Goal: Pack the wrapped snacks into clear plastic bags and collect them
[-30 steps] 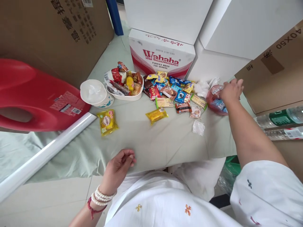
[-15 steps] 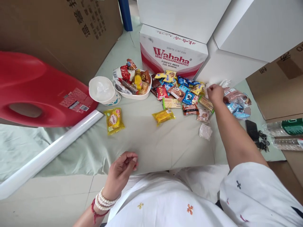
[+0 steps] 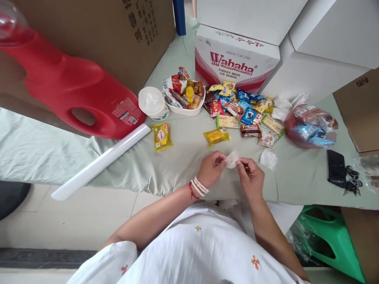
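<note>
Between my two hands, a small clear plastic bag [image 3: 232,159] is pinched near the table's front edge. My left hand [image 3: 211,169], with white beads and a red cord at the wrist, grips its left side between thumb and fingers. On the other side, my right hand [image 3: 252,176] pinches its right edge. Just beyond lies a yellow-wrapped snack [image 3: 217,136]. Another yellow packet [image 3: 162,136] rests further left. A crumpled clear wrapper [image 3: 268,159] lies right of my right hand. Behind it spreads a heap of wrapped snacks [image 3: 235,108].
A white tray [image 3: 187,112] of snacks and a paper cup [image 3: 153,103] stand at the back left. The red jug [image 3: 79,86] and white roll [image 3: 102,161] are left. A Wahaba-style water carton [image 3: 237,59] stands behind. Right are a red bag [image 3: 309,126] and keys [image 3: 353,181].
My right hand has come back from the far right of the snack heap to the front with the plastic bag. My left hand has moved up and right and now grips it too.
</note>
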`<state>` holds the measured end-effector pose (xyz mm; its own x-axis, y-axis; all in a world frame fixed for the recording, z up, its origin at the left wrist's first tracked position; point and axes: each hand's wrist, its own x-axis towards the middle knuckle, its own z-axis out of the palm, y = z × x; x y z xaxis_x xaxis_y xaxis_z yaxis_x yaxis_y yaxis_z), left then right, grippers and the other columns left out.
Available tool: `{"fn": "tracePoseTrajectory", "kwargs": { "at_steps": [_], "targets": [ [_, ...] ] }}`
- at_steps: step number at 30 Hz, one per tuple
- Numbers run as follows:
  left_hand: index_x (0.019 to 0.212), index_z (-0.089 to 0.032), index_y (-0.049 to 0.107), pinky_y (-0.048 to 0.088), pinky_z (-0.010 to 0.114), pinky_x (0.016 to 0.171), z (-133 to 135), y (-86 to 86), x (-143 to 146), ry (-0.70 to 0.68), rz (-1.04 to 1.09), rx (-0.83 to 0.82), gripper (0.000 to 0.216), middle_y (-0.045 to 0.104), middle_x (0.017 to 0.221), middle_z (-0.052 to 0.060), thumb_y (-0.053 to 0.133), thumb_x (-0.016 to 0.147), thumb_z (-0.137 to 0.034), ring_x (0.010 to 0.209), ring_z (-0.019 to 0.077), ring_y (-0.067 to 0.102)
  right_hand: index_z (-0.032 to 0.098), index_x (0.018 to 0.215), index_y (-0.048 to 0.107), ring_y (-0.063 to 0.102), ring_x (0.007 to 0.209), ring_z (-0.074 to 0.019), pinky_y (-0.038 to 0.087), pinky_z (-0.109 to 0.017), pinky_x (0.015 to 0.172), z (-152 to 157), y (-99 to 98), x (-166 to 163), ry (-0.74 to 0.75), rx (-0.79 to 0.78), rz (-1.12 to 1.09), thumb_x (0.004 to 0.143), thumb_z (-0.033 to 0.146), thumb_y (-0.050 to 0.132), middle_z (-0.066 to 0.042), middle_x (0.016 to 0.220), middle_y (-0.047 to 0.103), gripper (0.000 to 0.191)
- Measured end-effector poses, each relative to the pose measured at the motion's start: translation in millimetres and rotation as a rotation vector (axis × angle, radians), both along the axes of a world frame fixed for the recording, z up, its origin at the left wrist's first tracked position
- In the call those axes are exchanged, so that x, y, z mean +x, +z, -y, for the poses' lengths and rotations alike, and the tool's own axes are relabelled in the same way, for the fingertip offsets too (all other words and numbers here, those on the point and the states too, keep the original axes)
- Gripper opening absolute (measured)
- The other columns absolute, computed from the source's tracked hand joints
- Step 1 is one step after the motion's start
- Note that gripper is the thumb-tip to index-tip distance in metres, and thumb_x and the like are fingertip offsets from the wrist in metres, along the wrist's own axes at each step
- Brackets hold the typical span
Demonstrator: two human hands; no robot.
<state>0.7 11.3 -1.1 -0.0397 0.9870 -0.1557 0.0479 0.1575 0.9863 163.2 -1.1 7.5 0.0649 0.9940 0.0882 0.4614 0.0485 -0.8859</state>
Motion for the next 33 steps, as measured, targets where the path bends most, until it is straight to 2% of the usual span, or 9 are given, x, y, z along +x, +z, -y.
{"fn": "tracePoseTrajectory", "kwargs": {
  "at_steps": [5,11,14,17,20,23,26,30,33],
  "targets": [
    [0.078,-0.019,0.059,0.052,0.027,0.071,13,-9.0,-9,0.105,0.370,-0.177,0.025,0.062,0.072,-0.004,0.080,0.074,-0.033,0.070,0.0122,0.060,0.022,0.085,0.067,0.044,0.057,-0.0109,0.037,-0.024,0.052,-3,-5.9,18,0.038,-0.276,-0.389,0.086,0.050,0.075,0.003,0.069,0.057,0.030],
    [0.081,-0.021,0.050,0.059,0.029,0.072,12,2.3,-8,0.333,0.841,-0.366,0.037,0.065,0.075,-0.005,0.085,0.071,-0.029,0.070,0.0116,0.066,0.022,0.078,0.060,0.039,0.055,-0.0090,0.032,-0.023,0.052,6,-12.8,8,0.074,-0.350,-0.484,0.080,0.042,0.075,0.004,0.068,0.054,0.025],
    [0.081,-0.021,0.050,0.052,0.023,0.057,6,3.1,-8,0.438,0.841,-0.389,0.037,0.060,0.070,-0.007,0.084,0.075,-0.034,0.058,0.0088,0.058,0.022,0.077,0.059,0.037,0.054,-0.0097,0.031,-0.024,0.050,20,-18.9,-1,0.164,-0.448,-0.486,0.081,0.044,0.071,0.004,0.068,0.054,0.025],
    [0.077,-0.021,0.050,0.041,0.020,0.049,6,0.2,-9,0.459,0.666,-0.241,0.043,0.053,0.062,-0.008,0.083,0.078,-0.048,0.052,0.0071,0.049,0.022,0.081,0.062,0.038,0.055,-0.0114,0.033,-0.026,0.050,32,-15.9,2,0.155,-0.429,-0.391,0.087,0.049,0.068,0.003,0.068,0.052,0.028],
    [0.073,-0.021,0.051,0.040,0.021,0.052,11,-1.8,-7,0.408,0.439,-0.049,0.050,0.051,0.058,-0.007,0.080,0.079,-0.061,0.052,0.0076,0.047,0.022,0.095,0.067,0.050,0.069,-0.0155,0.045,-0.030,0.065,33,-4.2,9,0.023,-0.108,-0.182,0.093,0.049,0.065,-0.001,0.080,0.060,0.027],
    [0.073,-0.021,0.054,0.040,0.023,0.054,18,-1.3,-2,0.326,0.296,0.013,0.051,0.052,0.057,-0.007,0.075,0.082,-0.067,0.052,0.0085,0.047,0.025,0.110,0.070,0.059,0.099,-0.0231,0.051,-0.038,0.089,24,4.1,5,0.138,0.121,0.007,0.089,0.046,0.073,-0.007,0.111,0.068,0.030],
    [0.071,-0.021,0.053,0.034,0.023,0.050,21,-0.7,-4,0.237,0.246,-0.041,0.053,0.048,0.053,-0.008,0.074,0.081,-0.069,0.048,0.0081,0.041,0.026,0.098,0.073,0.061,0.106,-0.0248,0.050,-0.042,0.097,11,3.8,-1,0.274,0.116,0.041,0.093,0.042,0.068,-0.008,0.109,0.070,0.018],
    [0.067,-0.021,0.052,0.028,0.023,0.047,20,0.5,-24,0.077,0.158,-0.124,0.053,0.042,0.049,-0.009,0.079,0.075,-0.066,0.047,0.0074,0.035,0.024,0.088,0.069,0.065,0.096,-0.0212,0.054,-0.034,0.084,-10,8.3,17,0.249,-0.002,-0.054,0.096,0.046,0.063,-0.007,0.104,0.070,0.025],
    [0.066,-0.020,0.053,0.024,0.022,0.047,20,4.4,-41,-0.153,0.121,-0.168,0.054,0.041,0.050,-0.009,0.080,0.074,-0.067,0.047,0.0068,0.033,0.024,0.090,0.069,0.065,0.088,-0.0202,0.053,-0.033,0.079,-31,23.8,41,0.428,-0.027,0.052,0.098,0.045,0.062,-0.006,0.098,0.071,0.024]
  ]
}}
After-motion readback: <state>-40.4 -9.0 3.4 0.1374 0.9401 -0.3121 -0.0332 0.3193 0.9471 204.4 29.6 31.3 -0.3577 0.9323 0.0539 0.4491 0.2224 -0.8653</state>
